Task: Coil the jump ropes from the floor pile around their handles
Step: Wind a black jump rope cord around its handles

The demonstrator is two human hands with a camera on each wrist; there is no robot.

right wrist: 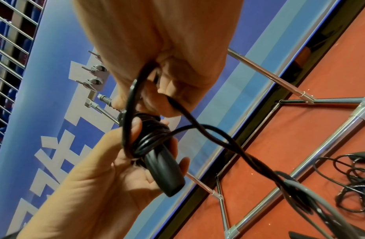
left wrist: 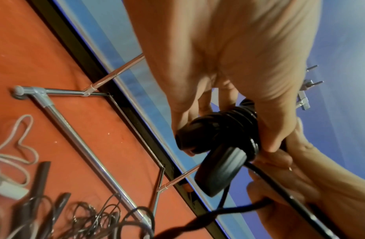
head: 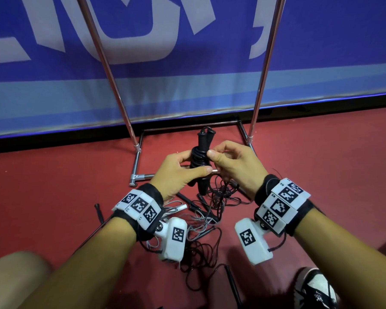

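Gripping the upright handles (head: 202, 157) above the floor pile (head: 210, 208), the left hand (head: 181, 172) steadies the coil while the right hand (head: 234, 166), just beside, pinches the loose rope (right wrist: 198, 127) trailing down.

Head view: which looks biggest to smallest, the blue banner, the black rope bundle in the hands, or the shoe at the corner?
1. Blue banner, by far the largest.
2. Shoe, partly cut off and near the camera, so its place is unsure.
3. Black rope bundle, partly hidden by the fingers.

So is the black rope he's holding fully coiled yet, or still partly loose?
Partly loose: several turns wrap the handles, but rope trails from the right hand.
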